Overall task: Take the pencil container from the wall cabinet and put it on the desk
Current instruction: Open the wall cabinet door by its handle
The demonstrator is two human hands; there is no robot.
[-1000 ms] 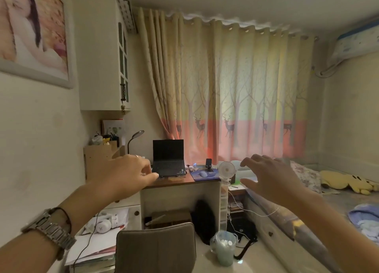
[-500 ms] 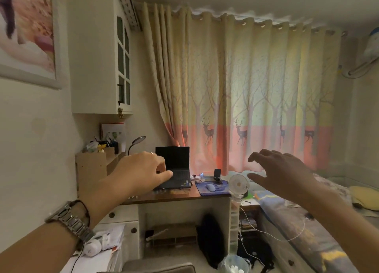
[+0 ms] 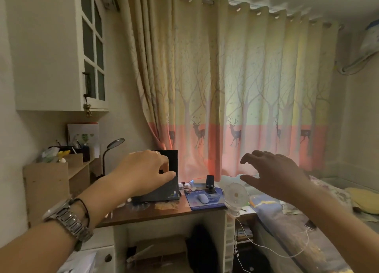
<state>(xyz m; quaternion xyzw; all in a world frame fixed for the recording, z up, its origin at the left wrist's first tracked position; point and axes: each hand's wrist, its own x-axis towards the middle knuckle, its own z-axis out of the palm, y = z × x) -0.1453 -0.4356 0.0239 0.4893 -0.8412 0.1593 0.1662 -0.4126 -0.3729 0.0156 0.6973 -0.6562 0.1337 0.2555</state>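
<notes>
Both bare hands are held out empty: left hand (image 3: 143,173) loosely curled, right hand (image 3: 272,175) spread, below the white panelled wall cabinet (image 3: 51,53), apparently closed.

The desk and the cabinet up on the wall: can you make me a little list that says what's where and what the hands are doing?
wall cabinet: upper left, glass-paned door shut
pencil container: not visible; inside of cabinet can't be made out
desk: below the cabinet, brown top
on desk: open laptop, blue mouse pad with mouse, phone stand
desk lamp: left of the laptop
left hand: in the air in front of the laptop, empty, fingers curled
right hand: in the air, empty, fingers spread
task: cabinet not yet opened
</notes>
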